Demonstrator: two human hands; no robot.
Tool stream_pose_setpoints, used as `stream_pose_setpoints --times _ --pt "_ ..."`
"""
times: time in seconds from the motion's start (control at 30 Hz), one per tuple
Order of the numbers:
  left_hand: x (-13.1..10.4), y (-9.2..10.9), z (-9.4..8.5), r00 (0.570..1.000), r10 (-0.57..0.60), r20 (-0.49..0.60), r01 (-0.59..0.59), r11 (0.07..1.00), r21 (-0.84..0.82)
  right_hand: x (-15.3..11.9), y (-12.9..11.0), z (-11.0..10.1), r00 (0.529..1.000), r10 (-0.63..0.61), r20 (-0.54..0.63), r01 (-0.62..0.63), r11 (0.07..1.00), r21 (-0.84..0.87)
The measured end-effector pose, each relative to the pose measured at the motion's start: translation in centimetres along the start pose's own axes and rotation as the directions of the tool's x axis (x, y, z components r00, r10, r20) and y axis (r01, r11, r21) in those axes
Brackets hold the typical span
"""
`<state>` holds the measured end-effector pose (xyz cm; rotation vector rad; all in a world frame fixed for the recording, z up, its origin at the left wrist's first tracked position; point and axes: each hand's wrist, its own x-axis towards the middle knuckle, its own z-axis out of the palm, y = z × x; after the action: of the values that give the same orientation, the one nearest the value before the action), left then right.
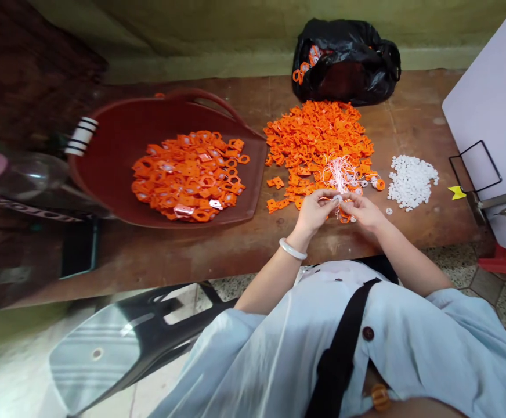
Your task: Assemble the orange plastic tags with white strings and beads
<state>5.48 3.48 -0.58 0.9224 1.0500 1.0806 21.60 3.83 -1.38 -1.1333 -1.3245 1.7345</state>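
My left hand [316, 212], with a pale bangle on its wrist, pinches a small white disc [337, 198]. Close against it, my right hand [364, 210] has its fingers pressed together at the red-and-white strings [340, 173]. The strings fan out beyond the fingertips over a heap of orange plastic pieces [318, 130]. Orange and white bits hang just below the fingers, partly hidden. A pile of small white discs [411, 181] lies right of my right hand, with one loose disc [389, 211] nearer to me.
A dark red basket [105, 133] holding many orange pieces stands on the wooden table [148, 255] at left. Behind the heap sits a black plastic bag [357, 64]. A phone [79, 247] lies at far left. A pale board [497, 98] rises at right; a chair [100, 348] stands below.
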Motion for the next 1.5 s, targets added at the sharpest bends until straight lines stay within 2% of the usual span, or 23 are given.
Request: stream_pose_setpoints --times 0.07,0.13,0.27,0.4,0.57,0.67,0.83,0.97,1.17,1.37,1.43,1.5 --pt "-0.1 -0.4 -0.3 0.999 -0.044 0.000 0.044 0.997 -0.057 -0.2 0.1 0.0 1.000 0.020 0.016 -0.020 0.999 -0.027" --pt "-0.3 -0.7 -0.3 0.998 -0.058 0.007 0.058 0.995 -0.087 -0.4 0.1 0.0 1.000 0.012 -0.022 -0.014 0.994 -0.105" --pt "-0.4 -1.0 -0.7 0.997 -0.075 0.005 0.075 0.987 -0.142 -0.8 -0.1 0.1 0.994 -0.081 -0.070 0.058 0.954 -0.293" --pt "0.3 -0.6 -2.1 0.987 -0.152 -0.058 0.130 0.949 -0.288 -1.1 -0.5 -0.2 0.990 -0.118 -0.083 0.087 0.949 -0.303" --pt "0.5 0.0 -4.3 0.969 -0.181 -0.167 0.096 0.903 -0.420 -1.7 -0.4 -2.2 0.972 -0.110 -0.208 0.043 0.952 -0.304" --pt "0.3 0.0 -5.6 0.952 -0.206 -0.226 0.089 0.894 -0.438 -2.0 0.2 -4.1 0.937 -0.130 -0.325 0.047 0.967 -0.252" --pt "0.0 -0.5 -7.4 0.924 -0.188 -0.332 0.015 0.887 -0.461 -1.5 2.2 -7.3 0.837 -0.197 -0.511 0.090 0.970 -0.225" --pt "-0.3 -0.5 -7.3 0.922 -0.186 -0.341 0.005 0.883 -0.469 -0.5 3.6 -7.8 0.802 -0.198 -0.563 0.054 0.964 -0.262" --pt "-1.6 0.7 -7.1 0.939 -0.132 -0.317 -0.019 0.902 -0.431 0.1 3.9 -8.4 0.734 -0.281 -0.618 0.143 0.954 -0.264" --pt "-2.6 2.4 -7.2 0.947 -0.024 -0.319 -0.116 0.903 -0.414 0.1 5.4 -9.9 0.696 -0.317 -0.645 0.032 0.910 -0.413" --pt "-2.9 3.3 -7.6 0.935 0.027 -0.353 -0.180 0.896 -0.406 0.2 6.0 -10.2 0.661 -0.321 -0.678 -0.013 0.899 -0.438" --pt "-3.2 4.4 -8.4 0.901 0.081 -0.426 -0.265 0.881 -0.393 0.3 6.4 -10.5 0.627 -0.336 -0.703 -0.029 0.892 -0.451"
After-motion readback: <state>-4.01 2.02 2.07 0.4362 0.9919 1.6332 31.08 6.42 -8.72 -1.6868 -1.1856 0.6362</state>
